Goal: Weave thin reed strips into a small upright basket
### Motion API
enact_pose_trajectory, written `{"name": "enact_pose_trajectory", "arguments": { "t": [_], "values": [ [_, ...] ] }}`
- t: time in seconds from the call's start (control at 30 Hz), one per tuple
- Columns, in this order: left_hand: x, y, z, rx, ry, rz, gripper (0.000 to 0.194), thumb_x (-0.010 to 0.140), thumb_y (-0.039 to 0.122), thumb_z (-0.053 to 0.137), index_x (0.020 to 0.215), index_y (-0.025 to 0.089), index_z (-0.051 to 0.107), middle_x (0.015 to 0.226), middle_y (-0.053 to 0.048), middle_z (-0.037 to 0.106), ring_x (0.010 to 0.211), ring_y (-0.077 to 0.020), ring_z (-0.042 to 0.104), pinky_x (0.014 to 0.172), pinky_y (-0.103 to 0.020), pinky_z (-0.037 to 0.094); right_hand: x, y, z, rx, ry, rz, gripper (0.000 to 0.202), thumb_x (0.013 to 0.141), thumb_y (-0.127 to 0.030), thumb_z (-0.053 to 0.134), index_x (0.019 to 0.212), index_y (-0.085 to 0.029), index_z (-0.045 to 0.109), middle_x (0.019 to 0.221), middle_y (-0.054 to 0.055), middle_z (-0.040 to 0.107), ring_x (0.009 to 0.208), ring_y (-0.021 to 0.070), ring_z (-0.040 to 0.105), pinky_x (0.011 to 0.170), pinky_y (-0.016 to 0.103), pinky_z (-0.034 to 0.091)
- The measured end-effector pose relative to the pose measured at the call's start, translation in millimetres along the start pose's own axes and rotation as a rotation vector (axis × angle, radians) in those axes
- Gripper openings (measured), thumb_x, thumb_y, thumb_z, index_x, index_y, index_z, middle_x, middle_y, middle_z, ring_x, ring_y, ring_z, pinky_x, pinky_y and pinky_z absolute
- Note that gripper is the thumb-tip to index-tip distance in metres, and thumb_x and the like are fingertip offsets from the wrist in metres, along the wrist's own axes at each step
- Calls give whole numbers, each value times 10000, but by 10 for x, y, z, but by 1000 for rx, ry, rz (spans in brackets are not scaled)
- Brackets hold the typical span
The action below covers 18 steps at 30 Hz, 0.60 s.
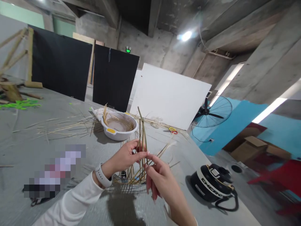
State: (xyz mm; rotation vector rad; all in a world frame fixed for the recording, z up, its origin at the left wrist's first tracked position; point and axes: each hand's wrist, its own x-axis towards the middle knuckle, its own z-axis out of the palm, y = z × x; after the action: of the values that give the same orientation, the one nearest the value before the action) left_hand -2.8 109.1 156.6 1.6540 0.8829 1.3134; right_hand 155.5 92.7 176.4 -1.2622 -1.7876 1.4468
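A small basket of thin woven strips stands on the grey table, its long strips rising upright and leaning. My left hand, with a white watch band at the wrist, pinches some of the upright strips near mid-height. On the right side, my right hand has its index finger touching the left fingertips and its thumb against the strips. Its lower fingers curl beside the weave. Behind the hands sits a white basin holding coiled strips. A small dark object shows through the weave, too unclear to name.
Loose strips spread left of the basin. Scissors lie at the far right, near the table's edge. A black bottle with a strap lies at right. A pixelated item is at left. A fan stands beyond the table.
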Motion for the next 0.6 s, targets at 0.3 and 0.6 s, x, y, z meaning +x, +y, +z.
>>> {"name": "enact_pose_trajectory", "arguments": {
  "t": [0.3,0.6],
  "values": [
    [-49,131,23,218,-57,147,168,829,314,575,779,164,628,798,-5,571,795,-149,537,713,-244,421,-75,81,-38,-213,3,-55,251,849,-429,452,900,-183,463,439,-89,488,247,64,407,236,129,284],
    [-39,83,88,258,-52,132,177,830,315,564,801,157,640,798,-7,581,795,-147,535,755,-247,407,15,77,-127,-169,-63,-53,170,815,-325,486,795,-158,513,427,-79,478,272,51,396,254,127,320]
  ]
}}
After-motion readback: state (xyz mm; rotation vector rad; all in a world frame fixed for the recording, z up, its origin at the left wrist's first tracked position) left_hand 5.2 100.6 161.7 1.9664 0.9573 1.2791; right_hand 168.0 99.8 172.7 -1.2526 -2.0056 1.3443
